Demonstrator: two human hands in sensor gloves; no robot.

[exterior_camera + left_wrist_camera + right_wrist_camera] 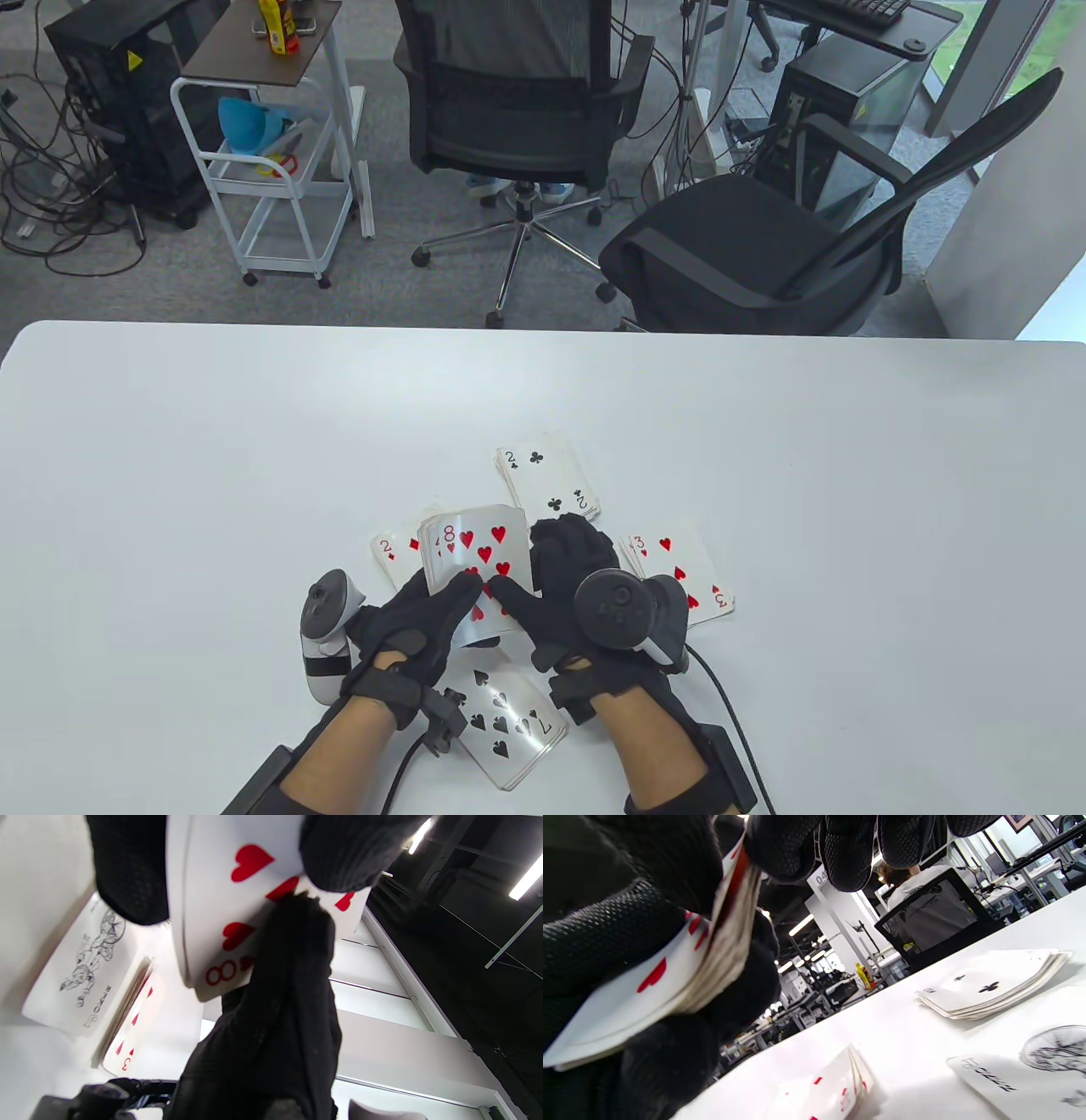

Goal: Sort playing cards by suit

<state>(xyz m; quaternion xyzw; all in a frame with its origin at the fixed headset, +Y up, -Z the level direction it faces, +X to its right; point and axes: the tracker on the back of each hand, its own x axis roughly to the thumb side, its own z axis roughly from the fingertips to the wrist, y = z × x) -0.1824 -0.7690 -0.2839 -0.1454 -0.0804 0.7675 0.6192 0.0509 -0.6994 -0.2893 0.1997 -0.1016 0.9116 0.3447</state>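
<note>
— Both hands on the deck [477, 577]?
— Yes. Left hand [420, 628] cups it from beneath; right hand [560, 594] pinches the top eight of hearts [229, 921], above the tabletop's [254, 441] near edge.

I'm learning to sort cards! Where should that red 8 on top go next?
Probably slide the 8 of hearts off the held stack and lay it on the hearts pile topped by the 3 of hearts, to the right: the suits match.
</note>
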